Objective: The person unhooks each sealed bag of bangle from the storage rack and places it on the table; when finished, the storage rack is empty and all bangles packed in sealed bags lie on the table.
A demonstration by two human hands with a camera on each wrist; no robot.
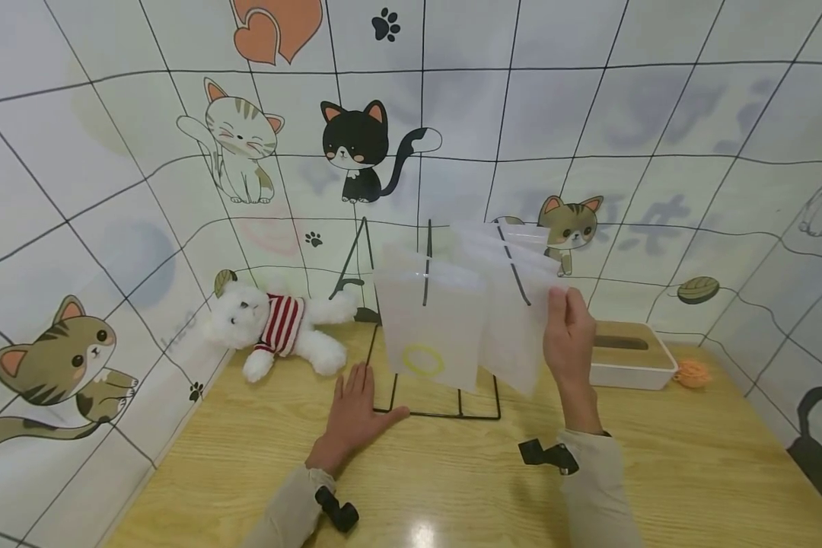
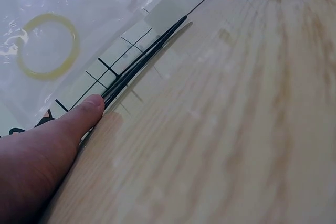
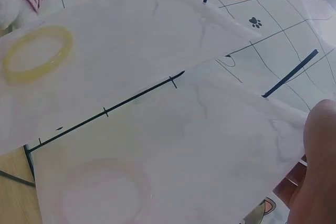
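A black wire rack [image 1: 445,415] stands on the wooden table, with prongs sticking forward. From its middle prong hangs a translucent plastic bag [image 1: 452,327] with a yellow ring [image 1: 423,374] in it. Another translucent plastic bag [image 1: 507,327] hangs on the right prong, tilted. In the right wrist view this bag has a faint pinkish ring [image 3: 144,187] in its lower part. My right hand [image 1: 570,335] pinches that bag's right edge, thumb in front. Flat on the table lies my left hand [image 1: 354,411], its thumb [image 2: 86,111] touching the rack's base wire.
Left of the rack, a white plush bear [image 1: 284,323] in a striped shirt lies on its side. Behind my right hand sits a white box [image 1: 633,377] with a slotted wood-tone lid, beside a small orange tangle [image 1: 693,373]. A cat-printed sheet [image 1: 466,114] covers the walls.
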